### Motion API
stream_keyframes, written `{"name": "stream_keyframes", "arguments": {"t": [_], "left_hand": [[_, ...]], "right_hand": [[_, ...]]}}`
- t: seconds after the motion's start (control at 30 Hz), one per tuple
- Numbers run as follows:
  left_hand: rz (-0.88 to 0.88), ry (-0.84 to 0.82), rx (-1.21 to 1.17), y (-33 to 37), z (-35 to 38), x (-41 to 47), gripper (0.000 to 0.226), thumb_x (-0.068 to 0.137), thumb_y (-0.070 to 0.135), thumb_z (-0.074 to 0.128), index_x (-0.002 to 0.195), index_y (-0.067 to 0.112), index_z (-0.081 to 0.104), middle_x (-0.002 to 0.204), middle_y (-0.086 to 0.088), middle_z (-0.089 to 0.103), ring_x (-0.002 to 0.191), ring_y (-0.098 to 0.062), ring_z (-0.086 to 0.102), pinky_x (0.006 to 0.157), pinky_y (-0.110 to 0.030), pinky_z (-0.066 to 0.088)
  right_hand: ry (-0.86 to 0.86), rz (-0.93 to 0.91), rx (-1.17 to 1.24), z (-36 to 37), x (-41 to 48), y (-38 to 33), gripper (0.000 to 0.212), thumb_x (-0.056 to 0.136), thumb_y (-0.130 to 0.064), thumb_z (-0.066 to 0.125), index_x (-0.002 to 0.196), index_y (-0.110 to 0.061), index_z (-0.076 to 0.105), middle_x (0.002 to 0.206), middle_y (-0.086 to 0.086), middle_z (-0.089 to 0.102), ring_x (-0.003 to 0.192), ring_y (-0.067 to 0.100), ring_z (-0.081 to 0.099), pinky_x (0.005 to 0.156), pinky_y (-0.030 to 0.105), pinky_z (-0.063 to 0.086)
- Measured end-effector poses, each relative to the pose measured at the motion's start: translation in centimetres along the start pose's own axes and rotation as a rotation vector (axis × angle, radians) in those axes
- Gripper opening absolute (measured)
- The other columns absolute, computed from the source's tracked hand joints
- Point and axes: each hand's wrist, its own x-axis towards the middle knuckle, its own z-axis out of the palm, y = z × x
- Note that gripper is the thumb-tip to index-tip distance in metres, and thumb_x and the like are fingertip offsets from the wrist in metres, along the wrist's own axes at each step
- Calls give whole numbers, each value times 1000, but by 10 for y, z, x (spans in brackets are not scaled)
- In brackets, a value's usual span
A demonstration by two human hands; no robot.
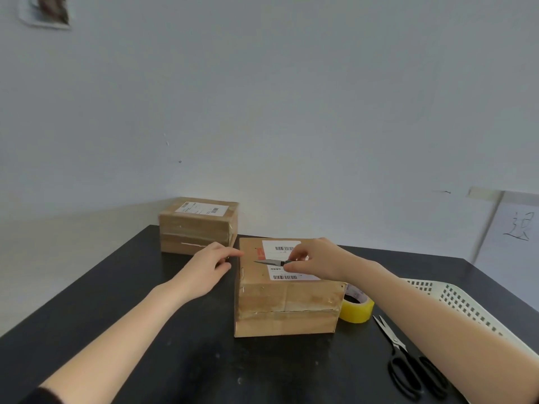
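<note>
Knife point(269, 262) pinched in our right hand point(316, 262) sits over the cardboard box point(287, 304); our left hand point(208, 268) touches its nine-o'clock edge, grip unclear.

The near box point(287, 304) is matt brown cardboard with white paper labels point(280, 248); the knife point(269, 262) has a glossy metal blade. The worktop point(180, 345) is matt black, the basket point(455, 301) white perforated plastic, the tape roll point(357, 312) glossy yellow.

The handle of the knife point(269, 262) is almost wholly hidden inside the right hand point(318, 262); only a bit of green shows. Print on the labels point(284, 277) of the box point(287, 304) is too small to read. The box hides much of the tape point(357, 312). The forearm covers part of the basket point(455, 298), which the right edge cuts off. The wall picture point(46, 10) is blurred and cut by the top edge.
</note>
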Motion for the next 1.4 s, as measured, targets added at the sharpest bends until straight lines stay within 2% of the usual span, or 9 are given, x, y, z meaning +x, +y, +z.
{"name": "stream_keyframes", "arguments": {"t": [0.23,0.37,0.53,0.73,0.83,0.93,1.17,1.3,1.4], "left_hand": [[-11,-58,9,-6,1,-3,46,96,19,51,134,43,44,137,10,42,125,-10,45,108,-30,36],[-8,-68,20,-6,2,-3,47,95,20,53,134,43,44,139,10,42,127,-11,43,109,-33,35],[-9,-79,16,-6,2,-2,47,94,19,55,134,41,44,141,10,41,129,-12,41,111,-35,35],[6,-40,42,-4,3,2,43,96,7,46,129,35,51,139,11,46,126,-7,45,106,-24,34],[10,-26,41,-3,6,5,39,96,8,46,125,33,52,136,11,48,122,-7,47,101,-21,35],[13,-15,34,-3,10,7,32,96,11,47,118,33,51,131,11,50,116,-5,50,94,-16,36],[28,-10,-26,-4,13,9,25,94,14,53,106,36,53,119,15,50,110,-7,53,91,-17,40],[18,-12,-41,-7,14,9,25,94,16,54,109,35,53,121,15,50,110,-6,54,90,-17,41],[12,-12,-50,-6,14,9,25,94,15,53,110,34,53,121,14,50,109,-6,54,88,-14,40]], "right_hand": [[-29,-22,-74,4,9,-8,47,89,-57,55,117,-22,69,119,-3,65,107,15,56,98,38,45],[-43,-41,-97,4,12,-11,48,87,-59,55,115,-23,70,115,-4,66,101,13,57,89,34,49],[-57,-54,-117,4,13,-15,49,88,-58,55,117,-21,69,114,-4,65,97,11,54,81,27,44],[-57,-74,-103,9,12,-24,46,91,-54,55,116,-18,67,111,-2,66,95,10,57,77,20,42],[-53,-70,-70,10,12,-24,46,90,-54,56,115,-17,68,110,-1,65,96,12,58,78,20,44],[-43,-68,-41,12,12,-21,44,90,-53,57,113,-17,69,109,-2,65,97,13,59,69,17,41],[48,13,55,18,15,-16,43,95,-50,51,112,-16,70,100,1,70,73,8,57,64,18,44],[44,16,76,18,16,-16,42,95,-49,51,114,-16,70,103,1,70,73,8,56,60,17,41],[51,31,113,18,15,-15,42,94,-48,52,115,-16,70,104,3,70,82,14,62,67,21,47]]}}
